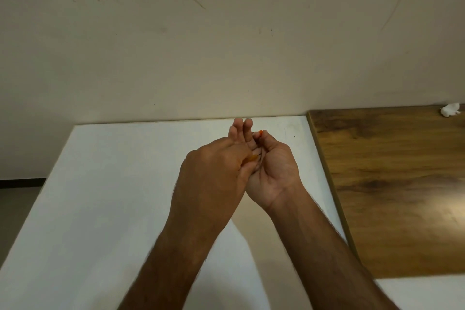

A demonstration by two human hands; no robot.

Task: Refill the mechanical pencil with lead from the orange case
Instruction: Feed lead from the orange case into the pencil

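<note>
My two hands meet above the white table [120,184]. My left hand [211,173] shows its back to the camera, and its thumb and fingers pinch a thin amber-orange sliver that looks like the orange case [251,158]; most of it is hidden. My right hand [274,173] is palm up with its fingers curled, and its fingertips pinch a small orange piece [260,132] with a dark bit beside it. I cannot tell whether that piece is a cap or part of the pencil. No pencil body is plainly visible.
A wood-grain tabletop [392,184] adjoins the white table on the right, with a crumpled white tissue [450,109] at its far corner. A scuffed beige wall [226,45] stands right behind both tables. The floor shows at the left.
</note>
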